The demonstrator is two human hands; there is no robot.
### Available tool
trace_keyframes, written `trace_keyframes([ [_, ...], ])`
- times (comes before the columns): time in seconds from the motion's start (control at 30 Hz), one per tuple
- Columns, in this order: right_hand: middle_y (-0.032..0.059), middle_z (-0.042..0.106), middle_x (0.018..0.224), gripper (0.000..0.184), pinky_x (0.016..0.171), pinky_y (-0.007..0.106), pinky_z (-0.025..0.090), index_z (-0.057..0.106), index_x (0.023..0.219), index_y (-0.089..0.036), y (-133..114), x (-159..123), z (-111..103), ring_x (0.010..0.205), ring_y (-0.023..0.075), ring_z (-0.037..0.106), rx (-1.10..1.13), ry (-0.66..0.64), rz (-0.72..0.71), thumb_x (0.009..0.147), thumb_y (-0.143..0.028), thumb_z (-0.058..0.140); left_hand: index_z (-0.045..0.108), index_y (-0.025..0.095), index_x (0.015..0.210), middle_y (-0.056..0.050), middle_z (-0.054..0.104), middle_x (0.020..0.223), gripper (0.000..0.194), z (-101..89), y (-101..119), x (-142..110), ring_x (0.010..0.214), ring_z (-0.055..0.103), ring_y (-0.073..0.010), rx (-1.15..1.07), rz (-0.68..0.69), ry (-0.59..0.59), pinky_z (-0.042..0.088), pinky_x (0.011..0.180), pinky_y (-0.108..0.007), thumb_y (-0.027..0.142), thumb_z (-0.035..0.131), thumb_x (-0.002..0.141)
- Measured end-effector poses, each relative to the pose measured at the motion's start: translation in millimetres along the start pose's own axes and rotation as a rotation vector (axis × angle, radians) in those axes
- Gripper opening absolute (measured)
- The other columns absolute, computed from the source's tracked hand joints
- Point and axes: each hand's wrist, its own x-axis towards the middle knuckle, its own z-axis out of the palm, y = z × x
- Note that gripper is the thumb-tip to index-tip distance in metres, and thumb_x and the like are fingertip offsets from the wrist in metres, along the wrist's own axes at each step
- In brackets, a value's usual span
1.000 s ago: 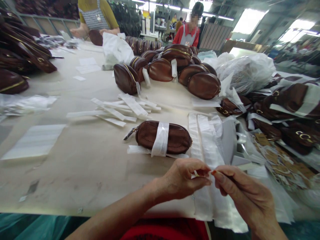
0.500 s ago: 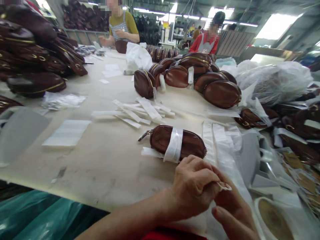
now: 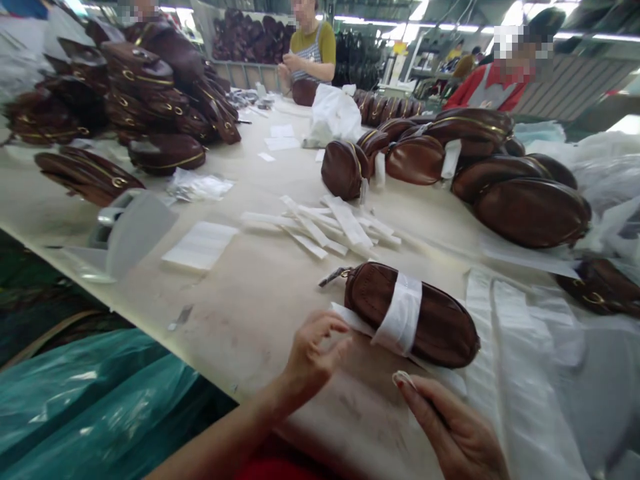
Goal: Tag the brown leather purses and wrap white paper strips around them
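A dark brown leather pouch [image 3: 450,327] lies in front of me with a white paper band [image 3: 403,313] wrapped round its middle. A wrapped zipper pull sticks out at its left end. My left hand [image 3: 315,347] is beside the pouch's near left side, its thumb and curled fingers apart and nothing visible between them. Its fingertips are close to the loose white strip end under the pouch; whether they touch is unclear. Nearer to me, my right hand [image 3: 455,420] pinches a small loop of thin white string [image 3: 403,380] between thumb and forefinger.
Loose white paper strips [image 3: 325,227] lie beyond the pouch, with a paper stack [image 3: 200,245] to the left. Finished brown pouches [image 3: 533,210] pile up behind; more bags [image 3: 145,93] stand far left. A grey tape dispenser [image 3: 135,230] sits by the left edge. Two co-workers are opposite.
My hands have come apart; the left moved left towards the strip end, while the right keeps the string. The view has turned left, so the table's contents appear further right.
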Motion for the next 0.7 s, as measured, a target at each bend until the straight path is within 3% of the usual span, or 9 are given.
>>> trace_keyframes([
  [0.07, 0.0008, 0.070, 0.077, 0.022, 0.061, 0.017, 0.053, 0.072, 0.085, -0.022, -4, 10, 1, 0.072, 0.0161, 0.066, -0.048, -0.025, -0.016, 0.080, -0.040, 0.061, 0.063, 0.016, 0.078, -0.004, 0.063, 0.082, 0.008, -13.1, -10, 23, 0.075, 0.056, -0.0139, 0.123, -0.038, 0.142, 0.044, 0.066, -0.024, 0.019, 0.056, 0.077],
  [0.1, 0.0010, 0.071, 0.079, 0.023, 0.061, 0.017, 0.053, 0.072, 0.086, -0.021, -7, 16, 1, 0.071, 0.0161, 0.066, -0.071, -0.037, -0.024, 0.080, -0.040, 0.060, 0.064, 0.016, 0.082, -0.004, 0.063, 0.082, 0.011, -16.7, -14, 37, 0.072, 0.056, -0.0128, 0.164, -0.070, 0.143, 0.045, 0.066, -0.023, 0.016, 0.054, 0.078],
  [0.2, 0.0009, 0.071, 0.082, 0.025, 0.061, 0.017, 0.052, 0.072, 0.087, -0.020, -18, 36, 3, 0.072, 0.0158, 0.066, -0.133, -0.048, -0.013, 0.081, -0.041, 0.059, 0.065, 0.018, 0.095, -0.003, 0.065, 0.090, 0.023, -16.3, -23, 79, 0.069, 0.055, -0.0108, 0.297, -0.091, -0.063, 0.045, 0.068, -0.021, 0.011, 0.052, 0.078],
  [0.27, 0.0007, 0.070, 0.079, 0.026, 0.058, 0.017, 0.050, 0.072, 0.088, -0.020, -26, 51, 2, 0.069, 0.0149, 0.064, -0.174, -0.057, 0.007, 0.082, -0.042, 0.058, 0.067, 0.018, 0.088, -0.003, 0.065, 0.087, 0.021, -10.2, -28, 103, 0.071, 0.056, -0.0128, 0.384, -0.091, -0.189, 0.044, 0.070, -0.023, 0.009, 0.055, 0.073],
  [0.33, 0.0004, 0.067, 0.073, 0.028, 0.054, 0.017, 0.048, 0.072, 0.085, -0.019, -34, 68, 2, 0.063, 0.0136, 0.060, -0.215, -0.114, 0.004, 0.081, -0.044, 0.058, 0.067, 0.016, 0.073, -0.004, 0.064, 0.073, 0.011, -3.3, -34, 119, 0.069, 0.056, -0.0160, 0.408, -0.119, -0.233, 0.044, 0.069, -0.026, 0.010, 0.058, 0.069],
  [0.47, -0.0003, 0.058, 0.062, 0.035, 0.047, 0.019, 0.042, 0.069, 0.079, -0.018, -46, 104, 2, 0.055, 0.0118, 0.053, -0.218, -0.196, 0.089, 0.078, -0.051, 0.059, 0.065, 0.015, 0.061, -0.002, 0.060, 0.059, 0.009, 6.1, -49, 131, 0.065, 0.055, -0.0171, 0.306, -0.151, -0.258, 0.042, 0.065, -0.027, 0.012, 0.058, 0.067],
  [0.7, -0.0062, 0.035, 0.047, 0.040, 0.039, 0.018, 0.022, 0.059, 0.068, -0.016, -53, 169, 12, 0.043, 0.0056, 0.028, -0.145, -0.328, 0.320, 0.078, -0.055, 0.058, 0.063, 0.013, 0.069, 0.000, 0.062, 0.068, 0.013, 19.7, -73, 130, 0.068, 0.055, -0.0118, -0.028, -0.162, -0.209, 0.042, 0.068, -0.022, 0.009, 0.051, 0.072],
])
